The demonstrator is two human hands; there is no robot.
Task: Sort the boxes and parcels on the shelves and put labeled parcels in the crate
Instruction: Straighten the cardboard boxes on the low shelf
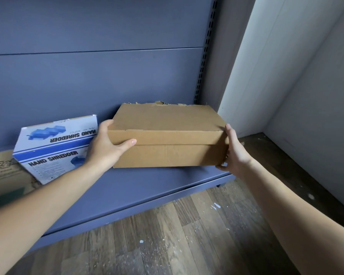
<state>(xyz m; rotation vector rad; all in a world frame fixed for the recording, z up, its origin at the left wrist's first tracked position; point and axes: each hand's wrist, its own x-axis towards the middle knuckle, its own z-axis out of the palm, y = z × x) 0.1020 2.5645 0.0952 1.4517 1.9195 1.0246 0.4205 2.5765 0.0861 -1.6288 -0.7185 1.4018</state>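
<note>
A plain brown cardboard box (167, 135) with a torn rear lid edge sits on the low blue shelf (139, 191). No label shows on its visible faces. My left hand (107, 143) grips its left front corner, thumb across the front face and fingers over the lid. My right hand (233, 151) holds the right end, fingers up along the side and thumb under the bottom corner. A blue-and-white "Hand Shredder" box (54, 147) stands just left of it, partly behind my left hand.
A brown carton (4, 171) lies at the far left edge of the shelf. The blue back panel (95, 76) rises behind. A white wall (306, 86) closes the right side. Wooden floor (177, 235) lies below the shelf. No crate is in view.
</note>
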